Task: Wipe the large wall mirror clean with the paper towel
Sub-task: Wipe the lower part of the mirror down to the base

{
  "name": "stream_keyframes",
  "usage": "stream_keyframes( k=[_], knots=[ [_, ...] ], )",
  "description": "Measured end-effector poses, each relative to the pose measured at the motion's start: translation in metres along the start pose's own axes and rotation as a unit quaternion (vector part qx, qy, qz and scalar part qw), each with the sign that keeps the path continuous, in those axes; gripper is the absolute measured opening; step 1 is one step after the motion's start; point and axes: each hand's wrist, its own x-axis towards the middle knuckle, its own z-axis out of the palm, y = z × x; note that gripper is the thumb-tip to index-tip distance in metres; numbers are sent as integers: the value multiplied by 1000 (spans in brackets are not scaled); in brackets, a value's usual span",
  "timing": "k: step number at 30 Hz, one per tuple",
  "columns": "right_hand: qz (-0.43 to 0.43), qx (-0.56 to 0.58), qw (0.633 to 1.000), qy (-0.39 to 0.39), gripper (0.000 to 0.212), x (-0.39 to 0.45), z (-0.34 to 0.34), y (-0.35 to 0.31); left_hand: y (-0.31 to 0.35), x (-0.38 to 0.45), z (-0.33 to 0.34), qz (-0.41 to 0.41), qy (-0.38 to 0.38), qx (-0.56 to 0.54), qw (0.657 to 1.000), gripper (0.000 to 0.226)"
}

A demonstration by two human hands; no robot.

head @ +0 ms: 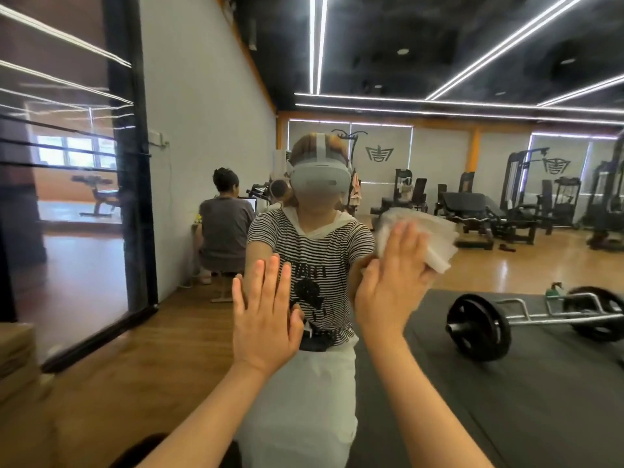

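The large frameless wall mirror (506, 383) fills nearly the whole view, its glass showing a gym hall behind the person. Against it, just right of centre, sits the crumpled white paper towel (425, 231), pressed flat to the glass under the right hand (393, 282), whose fingers lie straight and spread over the wad rather than curled round it. The left hand (265, 319) is planted beside it, lower and to the left, palm on the glass with fingers straight and slightly fanned, holding nothing.

Reflected in the mirror are a black barbell with a chrome bar (526, 319) on a dark rubber mat, a small green spray bottle (553, 292) behind it, and weight machines along the far wall.

The bare left palm is the likeliest trouble: leaning on the glass could leave fresh prints on the surface being cleaned. The towel is only pinned by flat fingers, so a fast stroke could let it slip out and fall. A bunched wad may also smear rather than lift dirt.

The striped shirt in the reflection carries mirrored lettering too blurred to read; grey emblems on the far wall show no legible words
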Motion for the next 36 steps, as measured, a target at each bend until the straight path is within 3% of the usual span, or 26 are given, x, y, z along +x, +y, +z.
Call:
stream_keyframes(
  k=[4, 12, 17, 20, 23, 25, 28, 32, 36],
  knots=[
    [-128, -13, 990, -63, 65, -34, 24, -43, -2, 1, -1, 5, -1, -4, 1000, 79],
    [-165, -25, 985, -33, 58, -37, 26, -34, -9, -1, -39, 6, -72, -52, 996, 72],
    [-147, -29, 988, -42, 57, -37, 22, -36, -72, -34, -64, -65, -75, -9, 995, 71],
    [-73, -18, 997, -30, 58, -42, 25, -57, -116, -51, -56, -168, -81, 24, 982, 73],
    [-12, 2, 1000, -14, 61, -51, 35, -95, -134, -61, -39, -185, -98, 49, 977, 75],
    [-50, 8, 998, -31, 63, -64, 46, -121, -140, -66, -26, -166, -74, 62, 981, 73],
    [-189, 3, 978, -84, 68, -79, 61, -150, -143, -66, -21, -151, -38, 68, 985, 70],
    [-335, -23, 934, -120, 61, -65, 59, -128, -143, -68, -21, -151, -29, 57, 987, 68],
    [-314, -42, 945, -85, 58, -42, 41, -79, -142, -68, -19, -152, -17, 41, 987, 68]
  ],
)
